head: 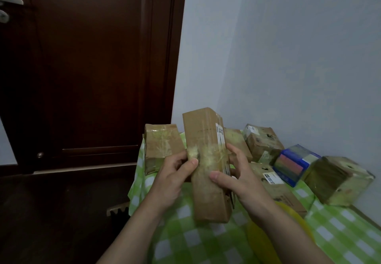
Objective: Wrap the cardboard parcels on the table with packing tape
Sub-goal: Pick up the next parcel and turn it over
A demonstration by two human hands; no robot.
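Observation:
Both hands hold a long brown cardboard parcel upright above the table, its middle wrapped in shiny clear tape and a white label on its right side. My left hand grips its left edge, thumb on the front face. My right hand grips the right edge, thumb across the front and fingers behind. A yellow roll-like object lies under my right forearm, mostly hidden.
The table wears a green and white checked cloth. Several taped parcels stand on it: one at back left, one at the back, a blue box, a cube at right. A dark door is at left, the wall at right.

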